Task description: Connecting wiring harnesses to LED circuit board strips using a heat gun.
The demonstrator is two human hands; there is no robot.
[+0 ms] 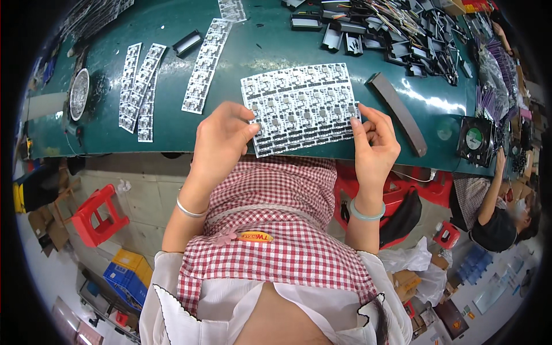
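Between my hands is a white circuit board panel (303, 109) covered with rows of dark components, held over the front edge of the green table. My left hand (225, 135) pinches its left edge between thumb and fingers. At the opposite edge, my right hand (372, 135) grips the panel the same way, thumb in front. To the left lie narrow circuit board strips (140, 89), some overlapping, and a longer strip (206, 66) nearer the panel. A dark brown bar (397, 113) rests on the table just right of my right hand.
Black rectangular housings (368, 37) with coloured wires pile up at the back right; one housing (187, 43) lies apart. A round metal dish (80, 94) sits at the left, a black fan (476, 141) at the right. Another person (500, 213) works at the right. A red stool (100, 215) stands below.
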